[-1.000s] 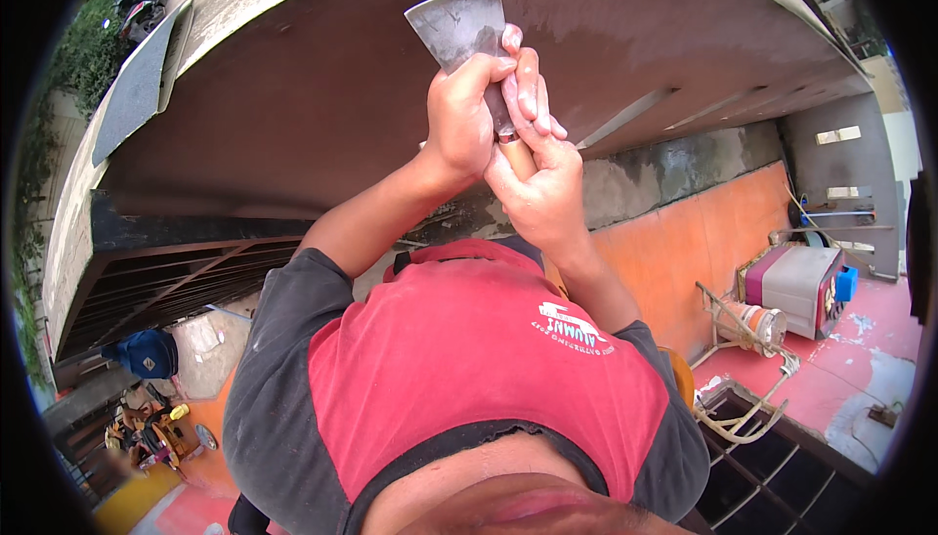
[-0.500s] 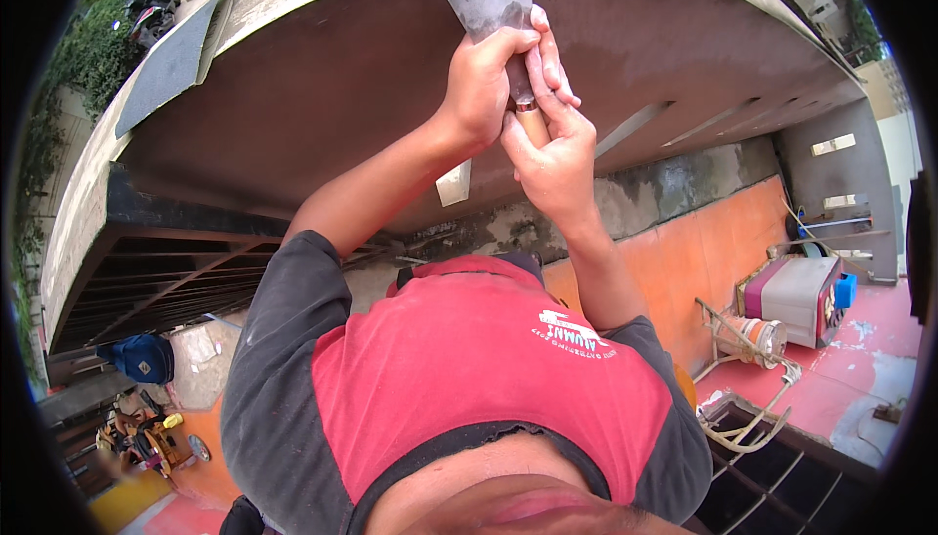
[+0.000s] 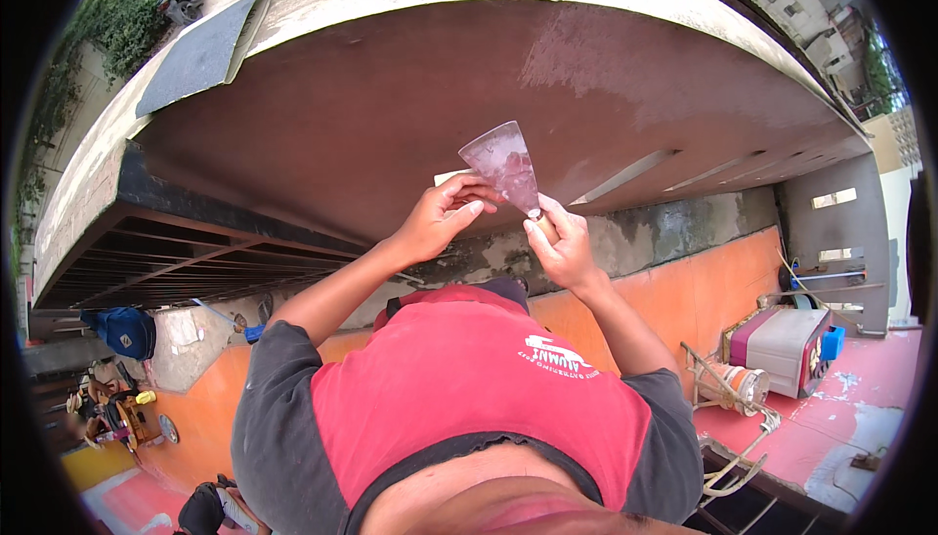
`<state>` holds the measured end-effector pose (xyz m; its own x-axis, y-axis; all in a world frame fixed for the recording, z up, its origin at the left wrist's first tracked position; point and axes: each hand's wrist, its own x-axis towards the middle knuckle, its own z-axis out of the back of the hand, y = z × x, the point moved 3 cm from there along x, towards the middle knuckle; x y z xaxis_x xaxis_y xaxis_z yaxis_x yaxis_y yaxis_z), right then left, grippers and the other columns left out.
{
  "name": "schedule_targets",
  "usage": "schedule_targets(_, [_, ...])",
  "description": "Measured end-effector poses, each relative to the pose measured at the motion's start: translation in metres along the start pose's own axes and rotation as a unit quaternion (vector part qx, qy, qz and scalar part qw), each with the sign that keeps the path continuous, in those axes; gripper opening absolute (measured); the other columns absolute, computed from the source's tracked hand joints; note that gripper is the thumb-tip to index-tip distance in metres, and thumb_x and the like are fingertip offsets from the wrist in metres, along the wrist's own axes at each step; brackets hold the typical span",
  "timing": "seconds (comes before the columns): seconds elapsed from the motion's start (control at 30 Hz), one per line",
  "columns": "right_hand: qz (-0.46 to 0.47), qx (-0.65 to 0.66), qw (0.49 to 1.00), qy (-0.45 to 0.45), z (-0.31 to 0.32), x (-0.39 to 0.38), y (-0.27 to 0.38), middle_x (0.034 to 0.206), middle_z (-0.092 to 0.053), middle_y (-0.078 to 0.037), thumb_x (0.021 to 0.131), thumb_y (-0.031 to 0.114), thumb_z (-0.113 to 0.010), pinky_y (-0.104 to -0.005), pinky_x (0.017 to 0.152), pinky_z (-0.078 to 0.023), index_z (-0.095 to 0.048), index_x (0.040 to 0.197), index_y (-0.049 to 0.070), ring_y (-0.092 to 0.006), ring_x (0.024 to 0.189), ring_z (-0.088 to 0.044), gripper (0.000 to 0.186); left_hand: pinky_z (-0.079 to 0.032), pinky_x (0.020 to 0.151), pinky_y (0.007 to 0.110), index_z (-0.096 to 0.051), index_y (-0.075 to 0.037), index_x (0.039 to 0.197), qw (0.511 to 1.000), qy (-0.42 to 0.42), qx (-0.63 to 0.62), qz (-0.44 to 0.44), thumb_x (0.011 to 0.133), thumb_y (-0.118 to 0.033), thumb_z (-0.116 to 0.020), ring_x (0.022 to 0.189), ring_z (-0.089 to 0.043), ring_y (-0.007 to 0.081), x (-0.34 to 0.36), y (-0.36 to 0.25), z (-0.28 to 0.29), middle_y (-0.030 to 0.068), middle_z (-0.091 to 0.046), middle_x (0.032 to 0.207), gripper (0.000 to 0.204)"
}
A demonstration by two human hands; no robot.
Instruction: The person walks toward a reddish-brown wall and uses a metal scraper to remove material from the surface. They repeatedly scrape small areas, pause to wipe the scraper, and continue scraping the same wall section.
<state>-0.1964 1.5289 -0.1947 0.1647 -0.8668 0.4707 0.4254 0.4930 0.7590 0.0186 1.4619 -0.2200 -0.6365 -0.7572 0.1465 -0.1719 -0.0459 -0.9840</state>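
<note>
A putty knife [image 3: 505, 166] with a wide, smeared metal blade and a light wooden handle points up and slightly left in front of the wall. My right hand [image 3: 565, 250] is closed round its handle, which the fingers mostly cover. Just left of the blade is my left hand [image 3: 445, 215], its thumb and fingers loosely bent and apart. Its fingertips come close to the blade's left edge; whether they touch it I cannot tell. Behind both hands stretches the brown wall face [image 3: 371, 110], with a paler patch [image 3: 596, 56] at its upper right.
A dark sheet [image 3: 200, 56] overhangs the wall's top at left. Dark slats [image 3: 195, 266] run below it. On the right, a roped bucket [image 3: 738, 388] stands beside a grey and maroon box [image 3: 782, 349] on a pink floor. A blue bag [image 3: 127, 333] hangs at left.
The putty knife has come down from near the wall's top, and its blade face now looks smeared. My left hand has moved off it to the left; my right hand keeps the handle.
</note>
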Motion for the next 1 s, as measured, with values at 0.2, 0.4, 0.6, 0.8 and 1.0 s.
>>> schedule_targets(0.2, [-0.201,0.349,0.913,0.067,-0.026,0.013,-0.006,0.080,-0.065,-0.006,0.097,0.007,-0.066,-0.0253,0.054,-0.050,-0.057,0.117,0.002,-0.0125,0.061,-0.064,0.022,-0.052,0.100,0.042,-0.050,0.004,0.137,0.990,-0.055,-0.116,-0.061,0.104,-0.028,-0.058,0.111,-0.067,0.0248,0.038,-0.034,-0.019,0.0181,-0.067,0.118,0.047])
schedule_targets(0.4, [-0.190,0.794,0.555,0.159,-0.048,0.025,-0.010,0.086,-0.059,-0.012,0.104,0.020,-0.054,-0.0256,0.047,-0.046,-0.043,0.142,0.019,-0.0152,0.054,-0.059,0.039,-0.057,0.071,0.035,-0.053,0.008,0.135,0.960,-0.184,-0.206,-0.043,0.107,-0.029,-0.052,0.070,-0.065,0.0172,0.069,-0.052,-0.028,0.0122,-0.067,0.080,0.046])
schedule_targets(0.6, [-0.221,0.857,0.431,0.173,-0.068,0.013,-0.021,0.075,-0.043,-0.002,0.108,0.028,-0.048,-0.0191,0.043,-0.033,-0.042,0.144,0.033,-0.0064,0.047,-0.033,0.037,-0.050,0.055,0.028,-0.056,0.008,0.133,0.951,-0.249,-0.184,-0.009,0.106,-0.029,-0.055,0.057,-0.057,0.0124,0.076,-0.065,-0.040,0.0078,-0.062,0.072,0.046])
schedule_targets(0.8, [-0.239,0.867,0.404,0.165,-0.074,0.015,-0.004,0.071,-0.041,-0.001,0.109,0.028,-0.046,-0.0193,0.041,-0.031,-0.045,0.139,0.032,-0.0064,0.047,-0.033,0.030,-0.047,0.050,0.025,-0.058,0.008,0.132,0.951,-0.285,-0.117,-0.006,0.105,-0.029,-0.057,0.053,-0.054,0.0095,0.076,-0.077,-0.042,0.0070,-0.062,0.069,0.045])
schedule_targets(1.0, [-0.223,0.854,0.446,0.150,-0.070,0.017,-0.001,0.072,-0.042,-0.003,0.109,0.025,-0.045,-0.0194,0.040,-0.031,-0.043,0.142,0.032,-0.0066,0.047,-0.034,0.033,-0.046,0.050,0.026,-0.058,0.009,0.130,0.951,-0.285,-0.122,0.003,0.105,-0.028,-0.057,0.052,-0.054,0.0094,0.074,-0.081,-0.043,0.0068,-0.061,0.068,0.045])
